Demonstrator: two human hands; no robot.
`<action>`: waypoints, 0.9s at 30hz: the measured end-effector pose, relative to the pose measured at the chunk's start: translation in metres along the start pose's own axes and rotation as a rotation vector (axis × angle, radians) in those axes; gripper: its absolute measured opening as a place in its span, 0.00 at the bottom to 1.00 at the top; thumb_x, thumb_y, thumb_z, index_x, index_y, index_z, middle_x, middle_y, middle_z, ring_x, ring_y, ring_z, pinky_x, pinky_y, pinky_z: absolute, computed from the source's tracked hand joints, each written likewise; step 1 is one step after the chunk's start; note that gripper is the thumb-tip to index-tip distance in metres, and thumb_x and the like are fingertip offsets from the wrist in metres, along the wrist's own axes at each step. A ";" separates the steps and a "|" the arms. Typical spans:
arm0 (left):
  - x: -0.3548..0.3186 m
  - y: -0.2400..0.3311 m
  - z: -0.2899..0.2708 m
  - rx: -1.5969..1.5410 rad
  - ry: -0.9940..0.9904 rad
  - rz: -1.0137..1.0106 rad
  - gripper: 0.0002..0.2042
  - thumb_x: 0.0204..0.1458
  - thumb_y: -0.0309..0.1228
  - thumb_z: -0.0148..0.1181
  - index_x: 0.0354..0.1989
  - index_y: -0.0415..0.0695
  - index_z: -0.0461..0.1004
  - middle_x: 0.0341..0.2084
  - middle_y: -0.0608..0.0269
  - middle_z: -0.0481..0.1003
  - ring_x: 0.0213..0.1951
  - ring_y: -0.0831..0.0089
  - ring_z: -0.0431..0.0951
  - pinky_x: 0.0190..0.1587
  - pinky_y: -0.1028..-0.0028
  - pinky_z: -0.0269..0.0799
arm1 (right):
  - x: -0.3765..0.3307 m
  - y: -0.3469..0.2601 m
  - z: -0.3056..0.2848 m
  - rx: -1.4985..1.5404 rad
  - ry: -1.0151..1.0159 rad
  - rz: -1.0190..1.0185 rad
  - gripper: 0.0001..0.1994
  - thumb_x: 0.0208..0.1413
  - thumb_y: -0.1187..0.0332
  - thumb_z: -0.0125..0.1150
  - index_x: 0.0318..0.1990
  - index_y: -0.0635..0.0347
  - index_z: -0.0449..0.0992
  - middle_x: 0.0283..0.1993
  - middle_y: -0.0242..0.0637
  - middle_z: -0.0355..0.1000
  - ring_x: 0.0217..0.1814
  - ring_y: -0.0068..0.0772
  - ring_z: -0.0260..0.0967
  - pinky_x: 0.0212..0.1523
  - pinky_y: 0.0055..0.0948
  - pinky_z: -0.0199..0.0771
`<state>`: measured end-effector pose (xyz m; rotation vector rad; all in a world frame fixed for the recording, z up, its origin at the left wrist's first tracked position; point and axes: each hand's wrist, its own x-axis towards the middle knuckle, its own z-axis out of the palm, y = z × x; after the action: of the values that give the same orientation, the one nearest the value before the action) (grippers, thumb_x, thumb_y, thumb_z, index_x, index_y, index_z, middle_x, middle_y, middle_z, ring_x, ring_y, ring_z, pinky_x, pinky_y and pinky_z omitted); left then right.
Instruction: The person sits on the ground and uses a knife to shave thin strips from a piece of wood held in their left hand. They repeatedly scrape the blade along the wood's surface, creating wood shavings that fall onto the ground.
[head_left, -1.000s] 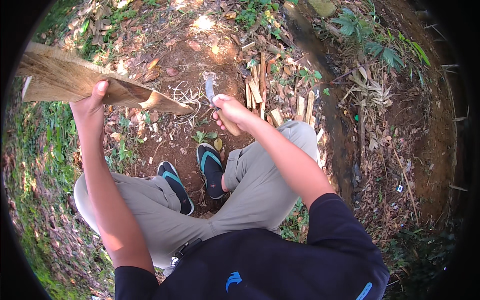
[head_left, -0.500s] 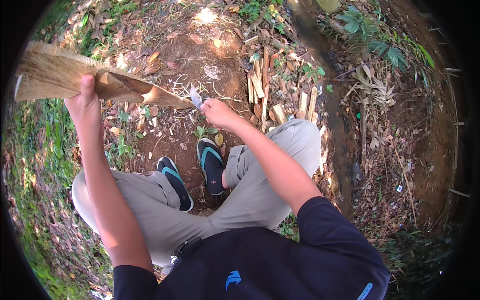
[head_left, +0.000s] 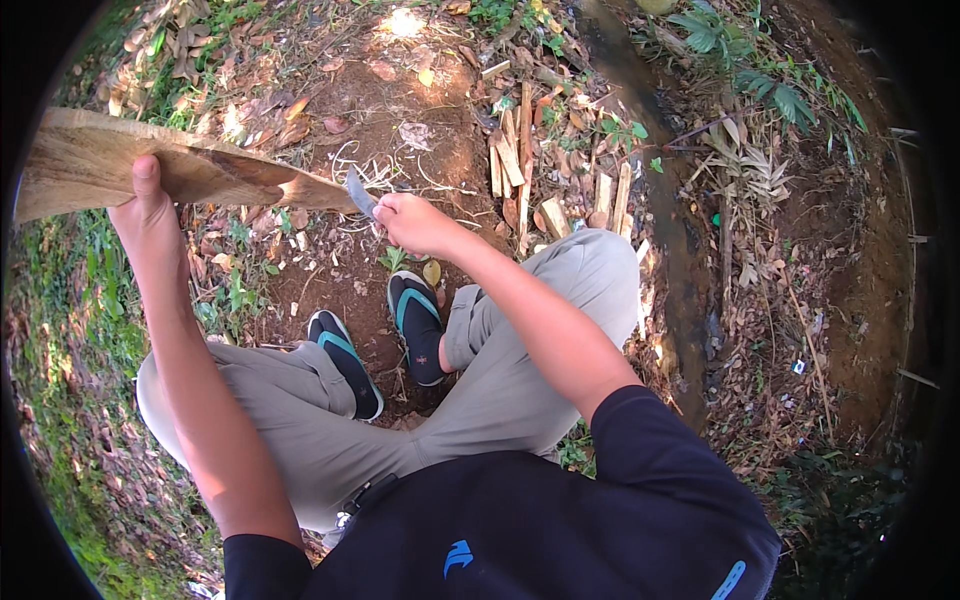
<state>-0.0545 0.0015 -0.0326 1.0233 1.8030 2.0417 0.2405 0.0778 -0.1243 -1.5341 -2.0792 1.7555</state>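
Observation:
A long wooden board (head_left: 215, 170), broad at the left and tapering to the right, is held up at the far left. My left hand (head_left: 150, 205) is closed round its lower edge, with the thumb lying over the near face. In my closed right hand (head_left: 412, 222) is a knife (head_left: 359, 191) with a short, slightly curved blade. The blade stands at the narrow right end of the board, and seems to touch it. The knife's handle is hidden inside my fist. Pale thin shavings (head_left: 350, 165) lie on the soil just behind the blade.
Split wood pieces (head_left: 508, 160) lie in a loose group beyond my right knee. A dark narrow channel (head_left: 665, 150) runs along the right, past leaf litter. My shoes (head_left: 415, 325) stand on brown soil, with green weeds (head_left: 105, 270) at the left.
Both hands have shifted left with the board and the knife. The blade, earlier just past the board's narrow end, now lies against it and tilts differently.

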 end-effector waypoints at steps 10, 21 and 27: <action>-0.012 0.021 0.013 0.053 -0.080 -0.009 0.37 0.53 0.60 0.58 0.54 0.32 0.68 0.48 0.57 0.71 0.52 0.68 0.69 0.61 0.66 0.59 | 0.001 0.000 0.003 0.072 -0.046 -0.026 0.14 0.67 0.61 0.43 0.35 0.62 0.70 0.19 0.32 0.65 0.15 0.24 0.61 0.15 0.28 0.64; -0.017 0.025 0.014 0.044 -0.072 -0.052 0.42 0.53 0.66 0.52 0.55 0.31 0.65 0.48 0.55 0.70 0.51 0.70 0.69 0.60 0.66 0.60 | 0.002 0.001 0.005 0.162 0.022 0.005 0.14 0.67 0.62 0.43 0.36 0.63 0.70 0.20 0.30 0.64 0.12 0.21 0.56 0.13 0.27 0.59; -0.002 0.008 0.013 -0.249 0.151 -0.126 0.49 0.48 0.75 0.24 0.61 0.41 0.58 0.49 0.49 0.71 0.52 0.64 0.71 0.62 0.61 0.62 | 0.002 -0.003 0.008 0.108 0.033 0.024 0.15 0.66 0.61 0.44 0.35 0.63 0.71 0.18 0.30 0.64 0.11 0.22 0.58 0.12 0.29 0.59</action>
<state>-0.0424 0.0083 -0.0255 0.6871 1.5816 2.2445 0.2326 0.0731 -0.1258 -1.5542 -1.9250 1.8043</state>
